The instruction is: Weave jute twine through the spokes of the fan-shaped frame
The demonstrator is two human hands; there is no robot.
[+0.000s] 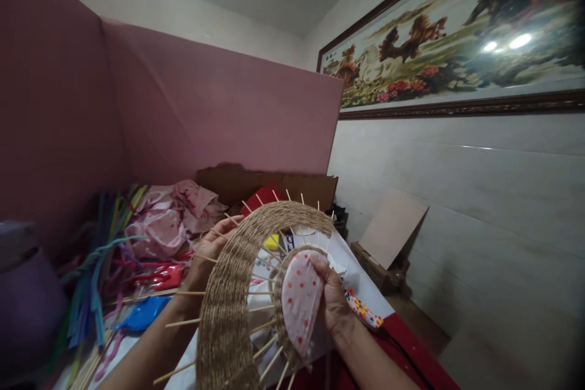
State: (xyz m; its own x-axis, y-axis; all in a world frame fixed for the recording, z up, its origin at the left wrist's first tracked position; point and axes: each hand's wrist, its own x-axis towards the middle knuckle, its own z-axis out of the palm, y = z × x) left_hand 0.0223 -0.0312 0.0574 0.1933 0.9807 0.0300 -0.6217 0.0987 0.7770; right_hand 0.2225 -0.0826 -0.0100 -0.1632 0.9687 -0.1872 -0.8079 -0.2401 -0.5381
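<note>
Roughly midway, by the look of it — a wide woven band (227, 292) of twine already arcs across the wooden spokes (183, 322). A narrow woven ring (276, 292) hugs the dotted fabric pad (300, 301) at the hub. Bare spokes show between the two and poke past the rim. The piece is held up in the air between both hands. Left hand (211, 251) grips the band's outer edge, fingers curled over it; right hand (334, 303) clasps the pad — thumb on its face.
</note>
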